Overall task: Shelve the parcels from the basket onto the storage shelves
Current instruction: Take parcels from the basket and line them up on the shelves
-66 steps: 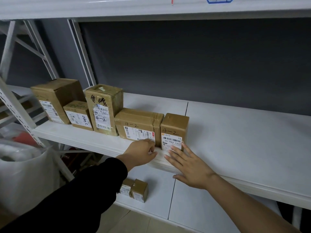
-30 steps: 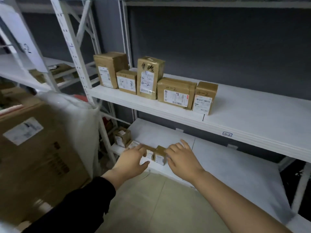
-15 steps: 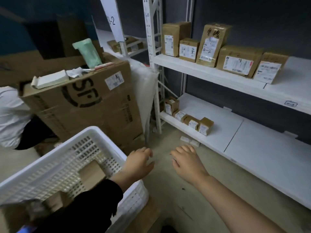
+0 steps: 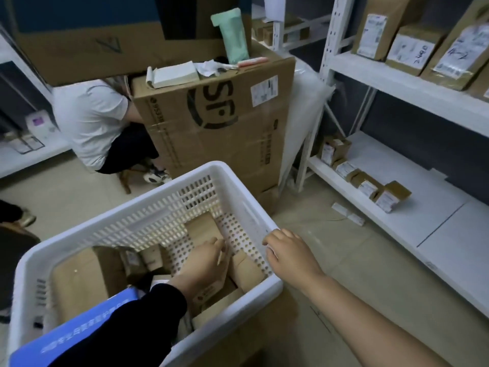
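Left hand [image 4: 209,258]: down in our basket [image 4: 148,221] among parcels [image 4: 202,225]; grasp we cannot tell.
Right hand [image 4: 288,254]: fingers curled over basket rim.

The left arm [image 4: 127,324], covered to the wrist by a black sleeve [image 4: 158,303], is stretched forward and downward. The left hand [image 4: 206,260] is turned back-up, its fingers bent down and partly hidden, so a grip cannot be confirmed. The right forearm [image 4: 357,308] is bare and extended forward from the lower right. The right hand [image 4: 291,254] is held palm down, fingers curled at the tips; whether anything is clasped cannot be told.
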